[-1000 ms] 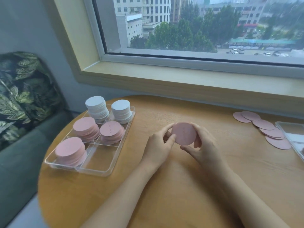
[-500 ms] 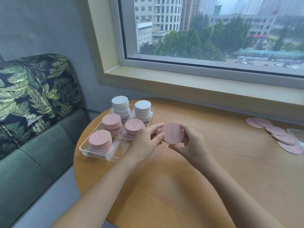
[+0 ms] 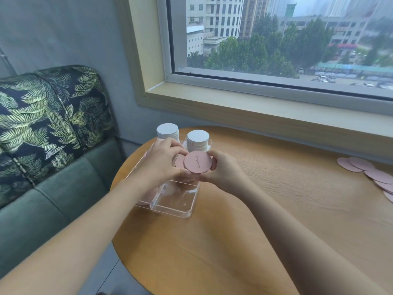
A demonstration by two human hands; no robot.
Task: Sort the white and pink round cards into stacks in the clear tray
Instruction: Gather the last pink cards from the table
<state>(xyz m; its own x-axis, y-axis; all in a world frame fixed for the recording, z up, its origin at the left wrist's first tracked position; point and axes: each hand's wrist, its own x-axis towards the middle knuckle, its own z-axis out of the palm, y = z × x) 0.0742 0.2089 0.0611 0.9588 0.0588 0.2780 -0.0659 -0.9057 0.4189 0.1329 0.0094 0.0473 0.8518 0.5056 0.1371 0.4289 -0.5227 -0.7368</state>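
My left hand (image 3: 161,165) and my right hand (image 3: 223,173) together hold a small stack of pink round cards (image 3: 198,162) by its edges, above the clear tray (image 3: 187,211) at the table's left side. Two white stacks (image 3: 168,130) (image 3: 198,137) stand in the tray's far compartments. A pink stack (image 3: 180,161) in the tray shows just behind the held cards. My left hand and forearm hide the other pink stacks. The tray's near right compartment holds nothing.
Loose pink cards (image 3: 368,170) lie spread at the right edge of the round wooden table (image 3: 276,209). A green sofa with a leaf-print cushion (image 3: 49,116) stands left of the table. A window sill (image 3: 276,116) runs behind it.
Both hands have carried the pink cards from the table's middle leftward over the tray. The view has swung left, so the sofa fills more of it.
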